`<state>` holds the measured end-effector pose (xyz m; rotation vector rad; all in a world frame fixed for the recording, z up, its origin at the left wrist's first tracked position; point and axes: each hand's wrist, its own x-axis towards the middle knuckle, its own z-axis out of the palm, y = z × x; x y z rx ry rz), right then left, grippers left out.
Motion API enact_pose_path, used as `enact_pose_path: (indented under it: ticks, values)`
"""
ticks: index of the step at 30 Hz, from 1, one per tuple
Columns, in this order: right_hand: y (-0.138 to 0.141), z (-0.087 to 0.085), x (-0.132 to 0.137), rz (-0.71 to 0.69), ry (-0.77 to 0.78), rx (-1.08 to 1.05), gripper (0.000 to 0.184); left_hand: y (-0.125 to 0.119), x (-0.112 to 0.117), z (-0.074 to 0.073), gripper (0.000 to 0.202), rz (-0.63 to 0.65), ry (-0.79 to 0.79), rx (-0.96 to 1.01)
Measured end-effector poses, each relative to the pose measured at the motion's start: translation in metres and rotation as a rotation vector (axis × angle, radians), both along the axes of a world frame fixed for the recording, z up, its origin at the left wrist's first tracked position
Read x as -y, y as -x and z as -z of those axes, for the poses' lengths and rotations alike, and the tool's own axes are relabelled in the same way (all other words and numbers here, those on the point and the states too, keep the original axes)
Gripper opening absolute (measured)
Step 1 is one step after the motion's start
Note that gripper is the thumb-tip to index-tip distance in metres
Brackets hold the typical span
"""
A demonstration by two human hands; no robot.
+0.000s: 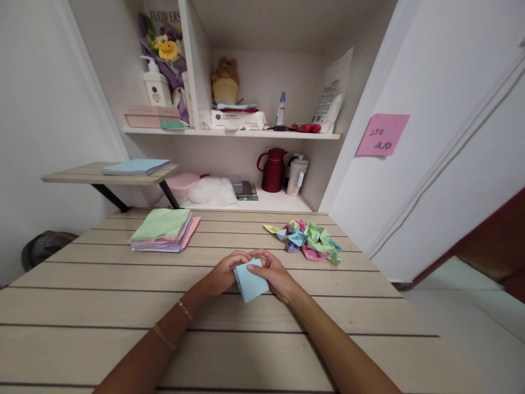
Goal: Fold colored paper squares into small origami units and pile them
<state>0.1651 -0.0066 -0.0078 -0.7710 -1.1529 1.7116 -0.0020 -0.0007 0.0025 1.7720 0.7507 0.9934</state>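
A light blue sheet of paper point(251, 283), partly folded, is held just above the wooden table point(102, 306) at its middle. My left hand point(223, 272) pinches its left edge. My right hand point(274, 273) grips its right and top edge, fingers curled over it. The two hands meet at the paper's top. To the right, behind the hands, lies a pile of several folded paper shapes point(307, 241) in blue, green, pink, yellow and purple. A stack of flat coloured sheets point(164, 230), green on top, sits at the left rear of the table.
Shelves at the back hold a red jug point(272, 169), a cup, a soap pump bottle point(156, 85), boxes and a soft toy. A small side table point(82, 176) at the left carries blue sheets. A pink note point(382, 134) hangs on the right wall.
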Motion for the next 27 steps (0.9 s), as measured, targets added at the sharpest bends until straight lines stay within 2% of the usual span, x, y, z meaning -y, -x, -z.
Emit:
enact_pose_path:
  ticks: [4, 6, 8, 10, 13, 16, 19, 24, 27]
  values:
    - [-0.004, -0.005, -0.003, 0.046, -0.117, 0.064, 0.036, 0.0, -0.002, 0.001, 0.008, -0.022, 0.081, 0.094]
    - [-0.01, -0.011, -0.002, -0.027, -0.157, 0.057, 0.039, 0.002, -0.004, 0.003, 0.012, -0.058, 0.201, 0.172]
    - [-0.015, -0.018, 0.0, -0.162, -0.221, 0.048, 0.054, 0.005, -0.005, 0.005, 0.017, -0.119, 0.346, 0.255]
    - [-0.019, -0.023, 0.003, -0.225, -0.332, 0.11, 0.061, 0.008, -0.005, 0.007, 0.019, -0.156, 0.457, 0.316]
    - [-0.021, -0.026, 0.006, -0.262, -0.479, 0.318, 0.05, 0.008, -0.003, 0.005, 0.019, -0.135, 0.539, 0.316]
    - [-0.018, -0.024, 0.006, -0.221, -0.518, 0.433, 0.038, 0.006, 0.0, 0.0, 0.028, -0.116, 0.547, 0.309]
    - [-0.016, -0.019, 0.003, -0.135, -0.542, 0.444, 0.034, 0.004, 0.001, -0.003, 0.041, -0.163, 0.561, 0.364]
    - [-0.015, -0.014, -0.001, 0.013, -0.61, 0.434, 0.028, 0.004, -0.001, -0.003, 0.033, -0.19, 0.597, 0.399]
    - [-0.016, -0.012, -0.003, 0.105, -0.63, 0.423, 0.024, 0.005, -0.002, -0.005, 0.043, -0.118, 0.634, 0.425]
